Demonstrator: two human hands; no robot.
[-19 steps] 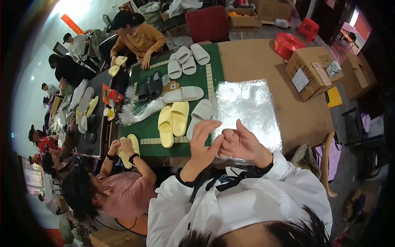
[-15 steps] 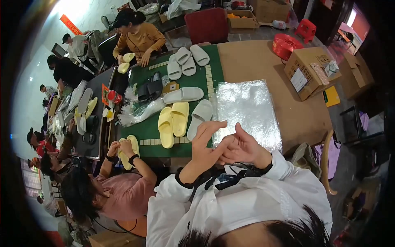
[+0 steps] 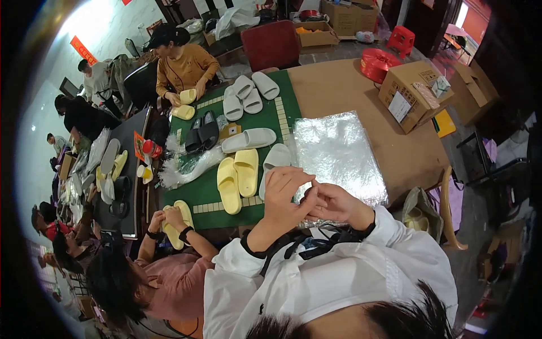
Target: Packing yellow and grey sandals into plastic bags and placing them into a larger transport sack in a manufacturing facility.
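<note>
My left hand [image 3: 283, 198] and my right hand [image 3: 341, 204] meet in front of my chest, fingers curled and fingertips touching. Whatever may be between them is hidden. Just beyond lies a stack of clear, shiny plastic bags [image 3: 339, 155] on the brown board. A grey slipper [image 3: 278, 157] rests past my left hand, partly covered by it. Left of it is a pair of yellow slippers [image 3: 247, 175] on the green mat [image 3: 206, 217]. Farther off on the mat are another grey slipper [image 3: 248, 140], black slippers [image 3: 202, 133] and several more grey ones [image 3: 252, 100].
On my left a co-worker in pink [image 3: 175, 285] handles a yellow slipper [image 3: 174, 233]. Across the table a person in mustard [image 3: 186, 70] holds yellow slippers [image 3: 183, 104]. A cardboard box [image 3: 412, 96] stands on the brown board [image 3: 333, 85]; a wooden chair arm [image 3: 446, 209] is at my right.
My raised fingers have come down and together, the right thumb now meeting the left fingers. The person across has lowered the yellow slippers to the table. The view has shifted slightly.
</note>
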